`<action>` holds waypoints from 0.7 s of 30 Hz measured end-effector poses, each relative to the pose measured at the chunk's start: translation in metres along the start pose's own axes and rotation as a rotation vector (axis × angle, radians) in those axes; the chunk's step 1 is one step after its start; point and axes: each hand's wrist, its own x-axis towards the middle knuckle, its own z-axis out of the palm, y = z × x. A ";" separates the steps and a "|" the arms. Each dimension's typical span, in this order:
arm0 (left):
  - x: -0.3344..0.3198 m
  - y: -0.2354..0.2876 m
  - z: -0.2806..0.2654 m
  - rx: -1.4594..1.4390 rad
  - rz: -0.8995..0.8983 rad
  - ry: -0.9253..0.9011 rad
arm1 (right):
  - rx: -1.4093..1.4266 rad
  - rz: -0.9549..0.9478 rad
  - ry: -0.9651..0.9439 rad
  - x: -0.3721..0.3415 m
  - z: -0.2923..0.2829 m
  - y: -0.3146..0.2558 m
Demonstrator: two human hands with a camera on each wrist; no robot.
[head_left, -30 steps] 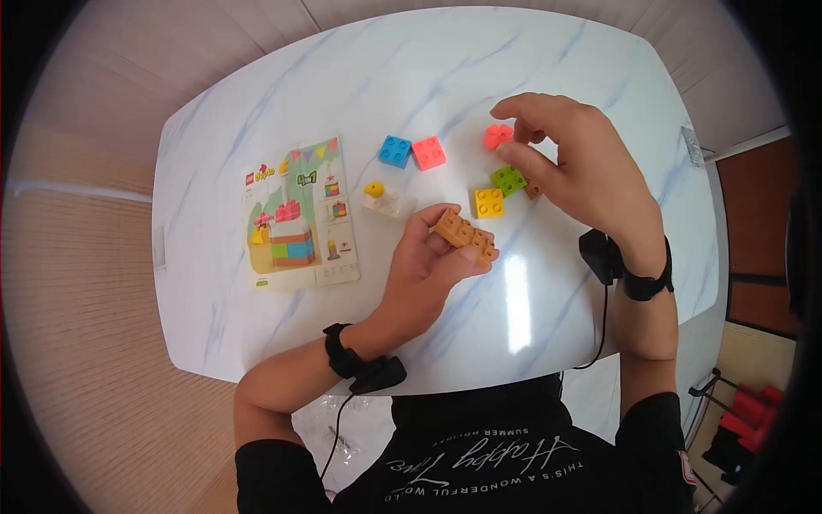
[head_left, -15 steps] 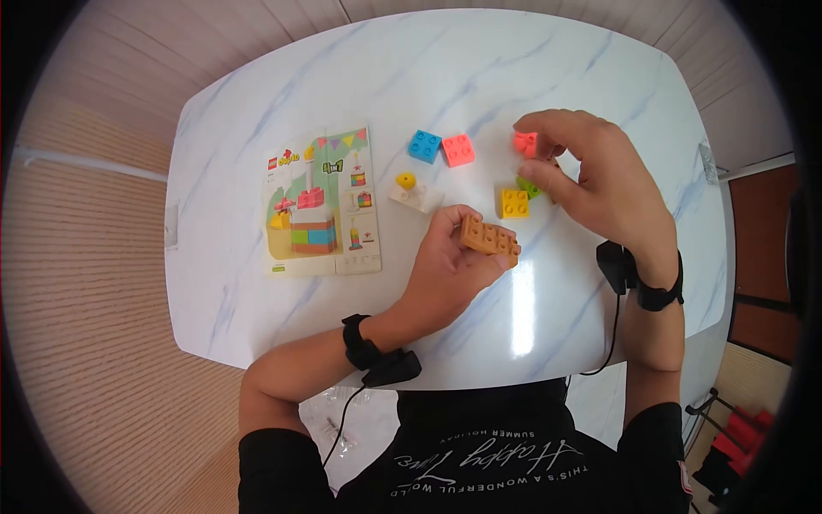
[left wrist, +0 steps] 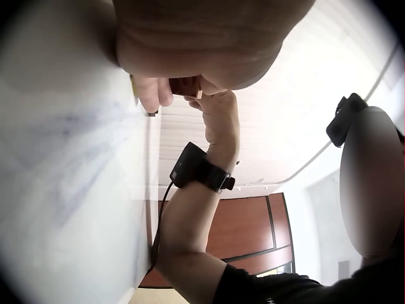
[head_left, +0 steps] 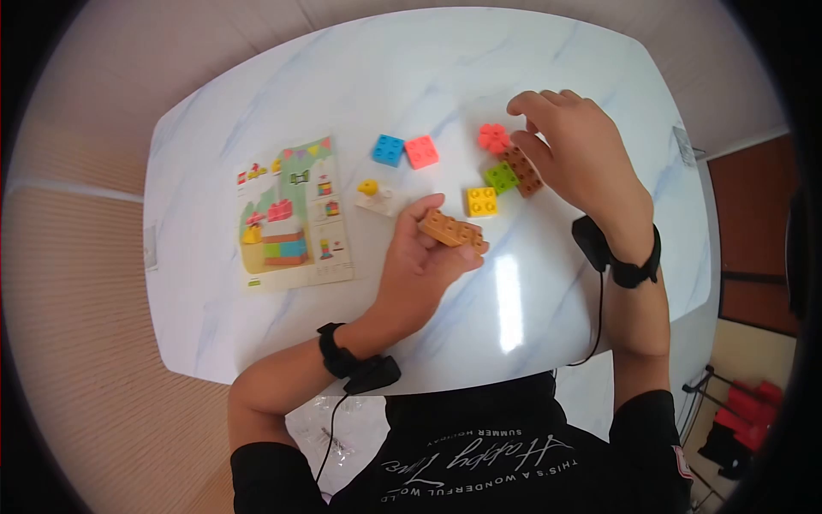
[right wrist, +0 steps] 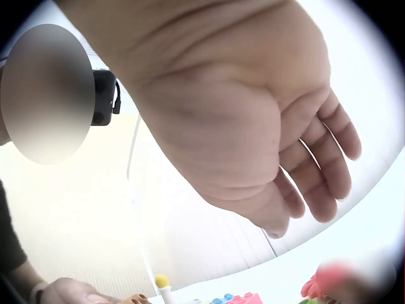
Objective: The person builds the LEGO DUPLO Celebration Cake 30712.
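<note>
The left hand (head_left: 414,272) holds the light brown brick (head_left: 449,228) above the table (head_left: 445,317), thumb at its near end and fingers curled behind it, a grip that seems meant to keep it steady with most of its studs uncovered. The right hand (head_left: 584,152) hovers beside the far-right pieces, thumb and forefinger well parted with nothing between them, the other fingers loosely bent. Near it lie the pink flower (head_left: 493,138), the dark brown brick (head_left: 523,170), the green brick (head_left: 502,177) and the yellow brick (head_left: 481,202), perhaps grouped there for easy reach; the blue brick (head_left: 388,150) and the pink brick (head_left: 421,152) sit side by side farther left, with the white piece (head_left: 377,201) and its yellow knob nearer the left hand. The booklet (head_left: 295,214) lies open to the left, probably placed so its pictures can be seen while both hands are busy. Its small print is too fine to read, and whether the green brick overlaps the dark brown one or only touches it cannot be told. From the left wrist, the palm hides most of the held brick; from the right wrist, the loose pieces are cut off along the lower edge and the flower is partly blurred
</note>
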 end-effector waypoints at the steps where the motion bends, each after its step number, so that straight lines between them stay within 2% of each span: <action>1: 0.000 0.001 0.000 0.020 0.005 0.009 | -0.014 0.012 -0.007 -0.001 0.002 0.004; 3: -0.001 0.002 0.001 0.021 -0.012 0.007 | -0.058 0.077 -0.118 0.000 0.004 0.009; 4: -0.001 0.004 0.002 0.031 -0.016 0.016 | -0.065 0.080 -0.112 0.000 0.004 0.009; 6: 0.000 0.006 0.004 0.018 -0.025 0.028 | -0.137 0.167 -0.290 0.003 0.003 0.007; 7: 0.000 0.006 0.004 0.022 -0.021 0.030 | -0.138 0.167 -0.290 0.003 0.001 0.005; 9: -0.002 0.004 0.003 0.022 -0.023 0.040 | 0.064 0.096 -0.352 0.001 0.000 -0.002; 10: -0.002 0.004 0.002 0.020 -0.007 0.025 | 0.067 0.096 -0.356 0.000 0.003 -0.002; 12: -0.003 0.003 0.002 0.018 0.005 0.011 | 0.013 -0.078 -0.357 -0.004 0.014 -0.001; 15: -0.001 0.007 0.002 0.021 -0.015 0.020 | -0.044 -0.142 -0.346 -0.010 0.025 -0.007; 21: -0.003 0.005 0.001 0.006 -0.009 0.023 | -0.018 -0.114 -0.404 -0.005 0.026 -0.008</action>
